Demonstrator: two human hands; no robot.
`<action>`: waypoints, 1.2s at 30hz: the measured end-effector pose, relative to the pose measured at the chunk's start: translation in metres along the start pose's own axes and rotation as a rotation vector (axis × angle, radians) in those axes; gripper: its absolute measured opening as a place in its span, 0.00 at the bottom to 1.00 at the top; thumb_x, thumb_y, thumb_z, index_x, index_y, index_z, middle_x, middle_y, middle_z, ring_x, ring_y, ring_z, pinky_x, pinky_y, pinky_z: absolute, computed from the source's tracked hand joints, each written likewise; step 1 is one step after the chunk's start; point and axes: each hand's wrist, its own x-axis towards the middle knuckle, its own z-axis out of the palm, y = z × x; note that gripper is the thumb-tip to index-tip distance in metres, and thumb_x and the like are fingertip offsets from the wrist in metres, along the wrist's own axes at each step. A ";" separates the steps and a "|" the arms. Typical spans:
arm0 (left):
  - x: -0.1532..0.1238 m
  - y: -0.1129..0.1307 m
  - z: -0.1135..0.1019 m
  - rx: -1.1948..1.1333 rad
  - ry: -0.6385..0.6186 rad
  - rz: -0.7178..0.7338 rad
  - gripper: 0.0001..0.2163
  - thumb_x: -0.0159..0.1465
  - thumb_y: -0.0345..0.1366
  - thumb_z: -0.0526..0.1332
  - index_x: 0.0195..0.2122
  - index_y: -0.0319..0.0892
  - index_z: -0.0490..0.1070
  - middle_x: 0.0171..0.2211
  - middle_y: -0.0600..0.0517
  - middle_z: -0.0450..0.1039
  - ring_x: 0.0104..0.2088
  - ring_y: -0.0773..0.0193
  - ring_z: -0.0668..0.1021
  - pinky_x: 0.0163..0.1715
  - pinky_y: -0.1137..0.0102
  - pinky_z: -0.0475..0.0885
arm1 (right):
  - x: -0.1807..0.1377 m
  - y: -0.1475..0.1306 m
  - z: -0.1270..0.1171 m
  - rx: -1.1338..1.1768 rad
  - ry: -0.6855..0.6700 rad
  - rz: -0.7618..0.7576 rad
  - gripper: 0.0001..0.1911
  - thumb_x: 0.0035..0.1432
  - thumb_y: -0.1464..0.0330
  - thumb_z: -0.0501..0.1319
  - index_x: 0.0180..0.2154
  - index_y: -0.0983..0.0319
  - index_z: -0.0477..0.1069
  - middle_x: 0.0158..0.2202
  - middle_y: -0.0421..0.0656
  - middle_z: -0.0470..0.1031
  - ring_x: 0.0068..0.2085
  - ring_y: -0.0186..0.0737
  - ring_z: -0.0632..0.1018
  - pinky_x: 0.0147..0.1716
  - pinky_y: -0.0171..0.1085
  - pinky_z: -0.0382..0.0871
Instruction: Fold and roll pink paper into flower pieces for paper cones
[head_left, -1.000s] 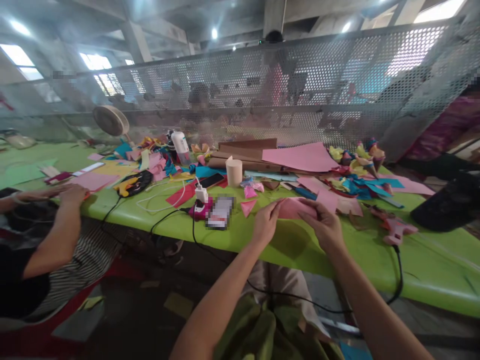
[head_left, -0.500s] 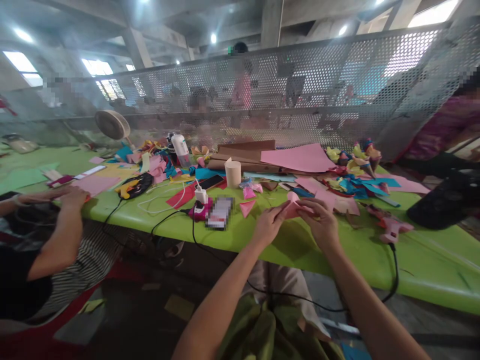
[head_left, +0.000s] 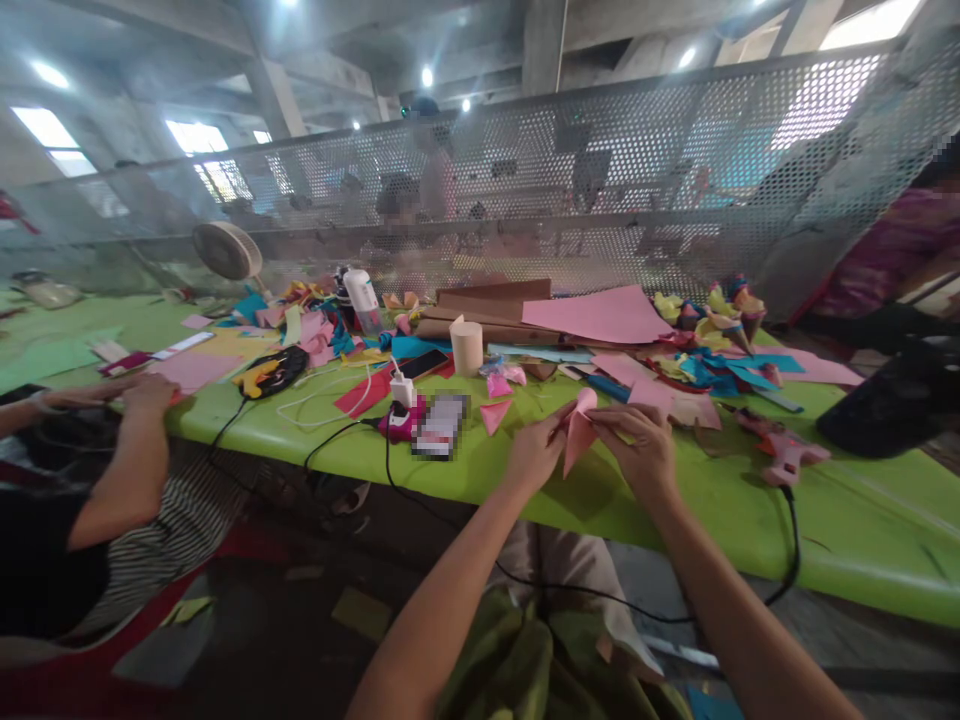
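Note:
A piece of pink paper [head_left: 578,432], curled into a cone with its point downward, is held above the green table [head_left: 480,475]. My left hand [head_left: 537,450] pinches its left side, and the fingertips of my right hand [head_left: 637,440] grip its right edge near the top. To the left of my hands lies a small folded pink paper triangle [head_left: 494,416]. A phone [head_left: 440,426] with a lit screen rests beside a magenta power strip [head_left: 401,424] with a white charger [head_left: 403,388] in it.
A pink glue gun [head_left: 787,458] lies at right, its black cable hanging off the edge, near a dark bottle [head_left: 885,400]. Behind stand a cream paper roll [head_left: 466,348], pink sheets [head_left: 600,316] and coloured scraps. Another person's hands [head_left: 146,392] rest on paper at left.
The pink paper has turned from lying wide between my hands to a narrower cone pointing down. My right fingers have shifted along its edge.

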 end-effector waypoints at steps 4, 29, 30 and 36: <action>0.000 0.002 0.000 0.160 0.129 0.018 0.15 0.68 0.30 0.53 0.50 0.45 0.76 0.45 0.50 0.80 0.43 0.59 0.80 0.48 0.66 0.72 | -0.002 -0.002 -0.001 -0.059 0.024 -0.004 0.11 0.60 0.59 0.60 0.31 0.53 0.80 0.32 0.43 0.81 0.40 0.50 0.74 0.46 0.50 0.61; -0.002 0.000 0.008 0.163 0.153 0.137 0.15 0.69 0.33 0.53 0.51 0.43 0.75 0.45 0.47 0.80 0.42 0.56 0.82 0.44 0.65 0.76 | -0.001 0.002 0.009 -0.131 0.091 -0.216 0.08 0.61 0.61 0.63 0.34 0.55 0.80 0.33 0.42 0.81 0.36 0.45 0.75 0.38 0.42 0.63; -0.002 -0.001 0.008 0.146 0.153 0.136 0.15 0.69 0.33 0.53 0.51 0.43 0.75 0.45 0.47 0.80 0.42 0.56 0.82 0.44 0.65 0.75 | -0.001 0.002 0.009 -0.129 0.086 -0.212 0.09 0.61 0.61 0.63 0.33 0.55 0.80 0.33 0.42 0.81 0.36 0.45 0.75 0.38 0.43 0.63; -0.001 -0.002 0.010 0.082 0.082 0.116 0.15 0.68 0.32 0.53 0.52 0.44 0.74 0.46 0.49 0.80 0.43 0.57 0.81 0.46 0.65 0.75 | -0.001 0.000 0.011 -0.036 0.003 -0.170 0.08 0.61 0.61 0.62 0.34 0.55 0.79 0.34 0.42 0.82 0.37 0.45 0.77 0.38 0.42 0.65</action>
